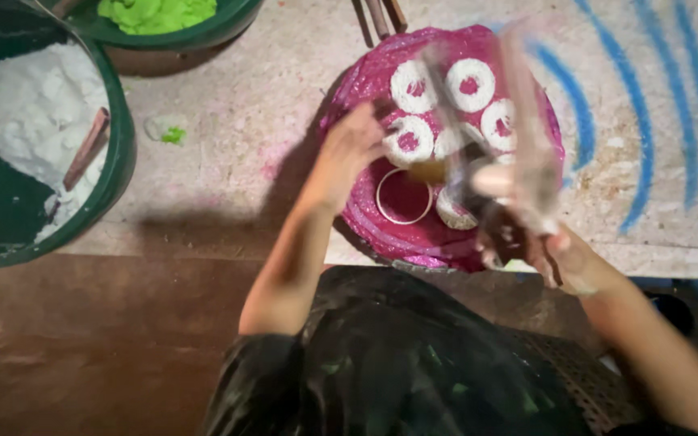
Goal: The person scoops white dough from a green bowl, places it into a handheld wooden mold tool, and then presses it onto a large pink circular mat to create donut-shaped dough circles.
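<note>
Laying white rings (410,140) on pink disc (381,222), left hand (347,153) open beside them, right hand (563,257) gripping blurred tool (519,190) above.

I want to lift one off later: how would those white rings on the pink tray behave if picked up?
The white rings look grainy and powdery, so they would likely crumble or smear under fingers. They lie flat on the pink tray, so rolling seems unlikely. The left hand hovers beside them.

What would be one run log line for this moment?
left hand: on round magenta tray | right hand: holds blurred clear tool | white rings: on tray
</note>
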